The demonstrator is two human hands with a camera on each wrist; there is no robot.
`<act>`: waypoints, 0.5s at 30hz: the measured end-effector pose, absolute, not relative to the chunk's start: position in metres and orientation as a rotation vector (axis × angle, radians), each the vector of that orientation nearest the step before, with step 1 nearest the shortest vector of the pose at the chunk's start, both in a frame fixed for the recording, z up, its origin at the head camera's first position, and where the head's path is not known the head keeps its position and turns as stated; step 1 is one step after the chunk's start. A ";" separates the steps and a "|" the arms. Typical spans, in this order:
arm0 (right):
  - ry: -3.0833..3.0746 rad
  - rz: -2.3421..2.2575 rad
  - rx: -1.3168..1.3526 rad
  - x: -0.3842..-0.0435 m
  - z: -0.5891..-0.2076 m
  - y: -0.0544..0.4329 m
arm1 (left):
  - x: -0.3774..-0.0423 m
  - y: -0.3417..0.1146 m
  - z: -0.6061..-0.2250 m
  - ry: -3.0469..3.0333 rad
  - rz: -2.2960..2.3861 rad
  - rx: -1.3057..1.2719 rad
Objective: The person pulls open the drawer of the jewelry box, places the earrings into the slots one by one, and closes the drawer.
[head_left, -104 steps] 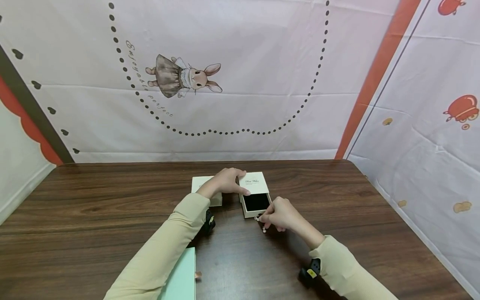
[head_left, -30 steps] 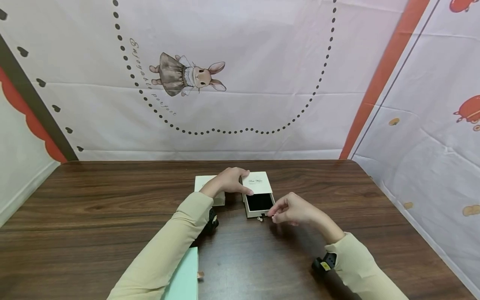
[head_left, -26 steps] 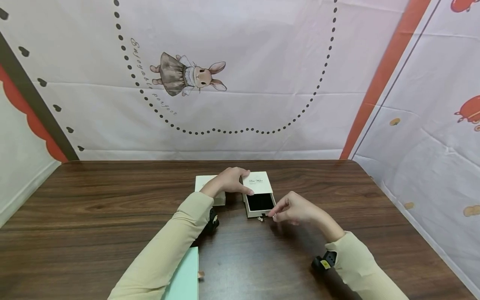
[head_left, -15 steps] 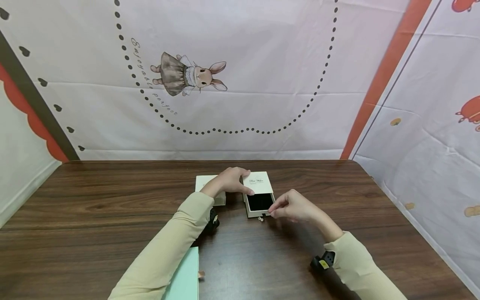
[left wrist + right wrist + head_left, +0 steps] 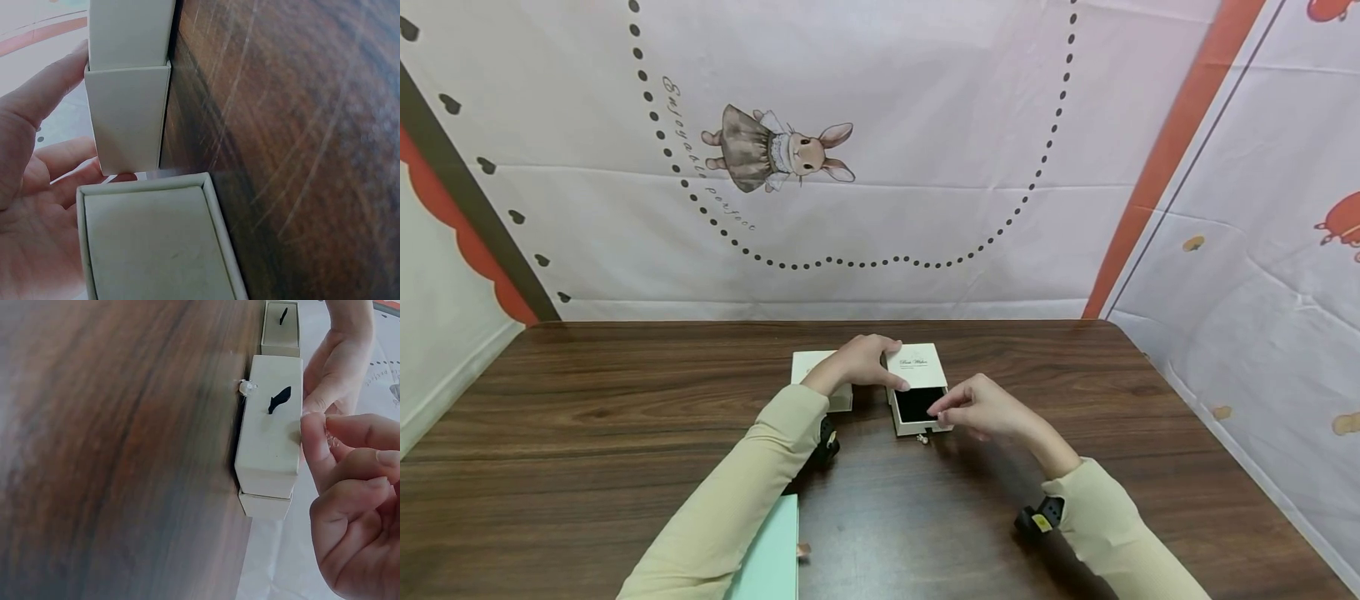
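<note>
My left hand (image 5: 859,362) holds a cream jewelry box (image 5: 917,367) from its left side, thumb near the front and fingers toward the back. The box's drawer (image 5: 130,122) is pulled out toward me and shows a black lining (image 5: 914,405). My right hand (image 5: 988,408) is over the drawer's right front corner, pinching a small shiny earring (image 5: 332,439) between thumb and fingertips. A pearl earring (image 5: 247,387) lies on the table just in front of the drawer, beside its black ribbon pull (image 5: 280,399).
A second cream box (image 5: 809,362) stands to the left, partly hidden under my left wrist. A mint-green box or book (image 5: 769,558) lies near the front, partly under my left sleeve. Behind the brown wooden table (image 5: 625,417) hangs a printed cloth (image 5: 925,167).
My right hand has lifted from the table in front of the box and moved left over the drawer, carrying the earring. The other earring stays at the drawer front. My left hand keeps its hold.
</note>
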State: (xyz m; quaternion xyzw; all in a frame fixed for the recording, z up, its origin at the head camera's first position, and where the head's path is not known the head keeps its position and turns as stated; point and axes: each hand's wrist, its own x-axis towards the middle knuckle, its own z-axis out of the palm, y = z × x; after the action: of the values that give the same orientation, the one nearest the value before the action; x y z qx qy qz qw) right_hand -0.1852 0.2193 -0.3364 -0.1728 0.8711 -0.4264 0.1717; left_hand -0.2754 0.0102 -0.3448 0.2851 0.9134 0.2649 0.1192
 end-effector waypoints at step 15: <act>2.639 -1.258 -0.307 -0.193 -0.338 0.207 | -0.274 0.010 -0.345 2.668 0.793 0.815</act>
State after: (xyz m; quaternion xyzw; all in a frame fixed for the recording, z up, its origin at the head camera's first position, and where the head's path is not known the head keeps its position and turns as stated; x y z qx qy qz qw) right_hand -0.1934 0.2065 -0.3384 -0.1039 0.8932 -0.4258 0.1006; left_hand -0.2744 0.0100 -0.3448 0.2788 0.9133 0.2714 0.1205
